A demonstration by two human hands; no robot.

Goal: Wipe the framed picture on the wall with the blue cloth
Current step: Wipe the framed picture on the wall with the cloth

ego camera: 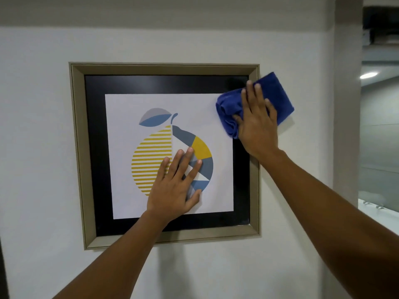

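Observation:
The framed picture (90, 147) hangs on a white wall: a beige frame, a black mat and a white print of a yellow, blue and grey fruit. My left hand (176, 186) lies flat on the glass over the fruit, fingers spread, holding nothing. My right hand (257, 124) presses the bunched blue cloth (278, 93) against the frame's upper right corner. The cloth covers part of the mat, the right frame edge and a bit of wall beside it.
The white wall (38, 126) surrounds the frame on all sides. A wall corner (347, 126) runs down at the right, with a dim room, a ceiling light (368, 75) and a pale ledge (377, 209) beyond it.

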